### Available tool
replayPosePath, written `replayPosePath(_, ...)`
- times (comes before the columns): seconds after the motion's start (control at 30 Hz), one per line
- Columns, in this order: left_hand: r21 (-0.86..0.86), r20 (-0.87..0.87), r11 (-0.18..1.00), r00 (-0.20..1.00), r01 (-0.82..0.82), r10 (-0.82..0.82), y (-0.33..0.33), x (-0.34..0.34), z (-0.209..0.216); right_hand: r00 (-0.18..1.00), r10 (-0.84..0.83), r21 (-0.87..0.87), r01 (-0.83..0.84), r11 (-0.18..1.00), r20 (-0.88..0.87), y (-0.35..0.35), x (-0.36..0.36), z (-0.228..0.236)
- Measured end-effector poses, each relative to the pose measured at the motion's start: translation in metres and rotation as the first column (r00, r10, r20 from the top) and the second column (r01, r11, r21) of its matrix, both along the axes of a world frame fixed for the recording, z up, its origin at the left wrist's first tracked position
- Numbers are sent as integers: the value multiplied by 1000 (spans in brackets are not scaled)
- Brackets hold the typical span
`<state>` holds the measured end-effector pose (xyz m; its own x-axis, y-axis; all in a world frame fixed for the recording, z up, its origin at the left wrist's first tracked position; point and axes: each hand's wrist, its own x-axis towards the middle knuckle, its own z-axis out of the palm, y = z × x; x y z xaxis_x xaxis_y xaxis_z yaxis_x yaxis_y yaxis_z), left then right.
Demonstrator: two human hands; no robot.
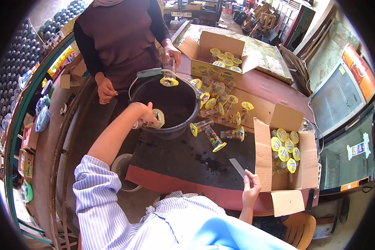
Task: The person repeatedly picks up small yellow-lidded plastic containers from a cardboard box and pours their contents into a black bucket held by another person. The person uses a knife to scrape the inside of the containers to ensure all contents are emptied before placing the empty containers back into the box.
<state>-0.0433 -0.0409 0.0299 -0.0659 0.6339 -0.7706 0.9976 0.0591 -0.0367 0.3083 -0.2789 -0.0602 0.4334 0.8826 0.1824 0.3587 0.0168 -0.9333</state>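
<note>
Apparently in the left hand [149, 115]: a clear plastic cup with a pale yellow-green rim [159, 118], fingers wrapped round it, tipped sideways over the near-left edge of the dark bucket [173, 132].
Right hand [251, 183]: thumb and fingers pinching a flat grey strip [237, 168], near the open right-hand carton [263, 160].
Step at the bucket: probably emptying or checking the cup; its contents are too small to tell.
Next move: likely calls for a steady tilt, mouth kept inside the rim.
Tabletop pile: yellow-lidded tumblers [214, 138] lying beside the bucket.
</note>
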Motion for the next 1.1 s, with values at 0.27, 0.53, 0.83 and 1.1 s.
replayPosePath(0.27, -41, 329, 994, 938, -101, 109, 26, -26, -7, 998, 27, 10, -28, 1000, 53, 0, -6, 4)
replayPosePath(0.53, 191, 148, 972, 975, 139, -168, 6, -20, 4, 998, 54, 26, -54, 998, -9, 10, -8, 9)
replayPosePath(0.83, 446, 182, 886, 957, 124, -226, 18, -35, -16, 1000, 22, 5, -22, 1000, 5, 11, -2, 9)
replayPosePath(1.1, 432, 179, 897, 967, 88, -182, 5, -35, -10, 1000, 20, 11, -20, 1000, 20, 7, -5, 20)
